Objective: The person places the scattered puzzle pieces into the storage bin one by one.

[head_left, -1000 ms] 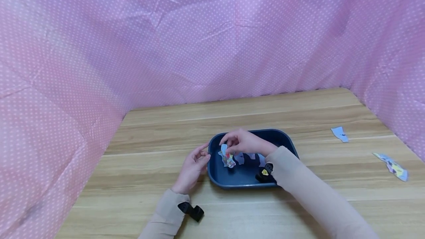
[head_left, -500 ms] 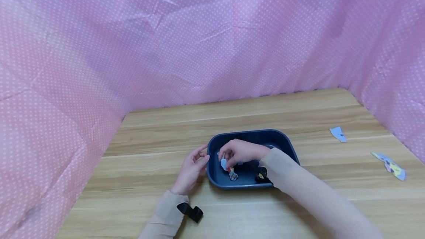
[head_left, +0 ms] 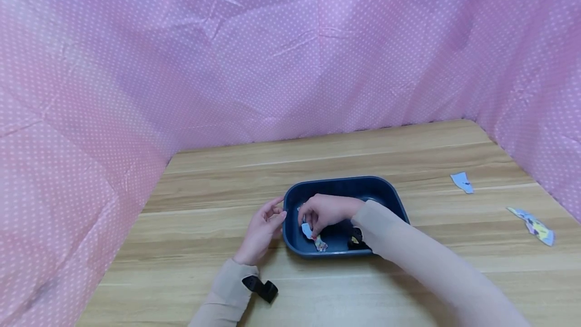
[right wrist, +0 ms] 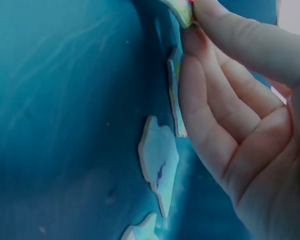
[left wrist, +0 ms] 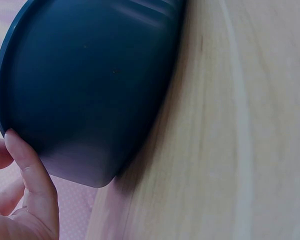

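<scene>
A dark blue rectangular tray [head_left: 338, 254] sits on the wooden table. Over its left part, my right hand [head_left: 329, 208] pinches an irregular puzzle piece [head_left: 320, 243] with a colourful print between thumb and fingers. Next to it, a pale blue puzzle piece [head_left: 307, 230] shows by the fingertips. In the right wrist view, another piece [right wrist: 174, 95] stands near the fingers, and a pale blue piece [right wrist: 160, 157] lies on the tray floor. My left hand [head_left: 260, 231] stays outside the tray's left end, thumb and index fingertips touching its rim [left wrist: 0, 107].
Two puzzle pieces lie on the table to the right: a small pale blue piece [head_left: 462, 182] and a longer blue, yellow and purple piece [head_left: 532, 225]. Pink dotted cloth [head_left: 290, 54] hangs at the back and both sides. The wooden table [head_left: 218, 180] surrounds the tray.
My right hand has lowered into the tray and moved slightly toward its near side, with the colourful piece moving along. The left hand remains by the rim.
</scene>
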Available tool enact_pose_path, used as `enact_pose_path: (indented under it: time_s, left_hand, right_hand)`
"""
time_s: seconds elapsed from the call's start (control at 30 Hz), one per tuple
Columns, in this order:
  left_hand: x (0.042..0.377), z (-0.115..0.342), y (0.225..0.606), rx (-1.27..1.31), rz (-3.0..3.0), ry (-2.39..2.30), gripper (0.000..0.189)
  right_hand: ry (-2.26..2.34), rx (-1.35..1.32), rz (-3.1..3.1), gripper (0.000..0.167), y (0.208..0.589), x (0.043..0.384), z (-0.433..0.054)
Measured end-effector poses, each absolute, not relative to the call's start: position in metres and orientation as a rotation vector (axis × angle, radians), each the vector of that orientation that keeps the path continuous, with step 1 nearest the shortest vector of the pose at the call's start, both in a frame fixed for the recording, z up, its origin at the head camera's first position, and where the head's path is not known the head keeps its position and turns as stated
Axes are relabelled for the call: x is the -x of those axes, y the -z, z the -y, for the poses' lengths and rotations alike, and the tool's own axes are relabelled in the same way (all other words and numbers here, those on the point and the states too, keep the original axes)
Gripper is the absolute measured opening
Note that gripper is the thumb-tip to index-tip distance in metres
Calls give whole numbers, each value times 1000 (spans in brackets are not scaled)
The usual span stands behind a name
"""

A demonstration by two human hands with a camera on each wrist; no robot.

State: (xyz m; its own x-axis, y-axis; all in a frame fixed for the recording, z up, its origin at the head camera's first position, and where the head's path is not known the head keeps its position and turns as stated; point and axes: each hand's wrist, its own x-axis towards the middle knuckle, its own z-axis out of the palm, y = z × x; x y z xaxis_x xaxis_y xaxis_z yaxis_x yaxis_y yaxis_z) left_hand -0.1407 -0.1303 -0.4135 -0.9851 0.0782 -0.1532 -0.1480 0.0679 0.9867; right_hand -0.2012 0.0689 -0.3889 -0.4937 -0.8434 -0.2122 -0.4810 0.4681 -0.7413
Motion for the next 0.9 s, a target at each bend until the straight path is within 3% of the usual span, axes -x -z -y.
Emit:
enact_pose_path:
  time_s: [0.9]
  left_hand:
    - [141, 131, 413, 59, -2170, -2048, 42]
  right_hand:
    - [716, 1165, -2252, 25, 389, 201, -61]
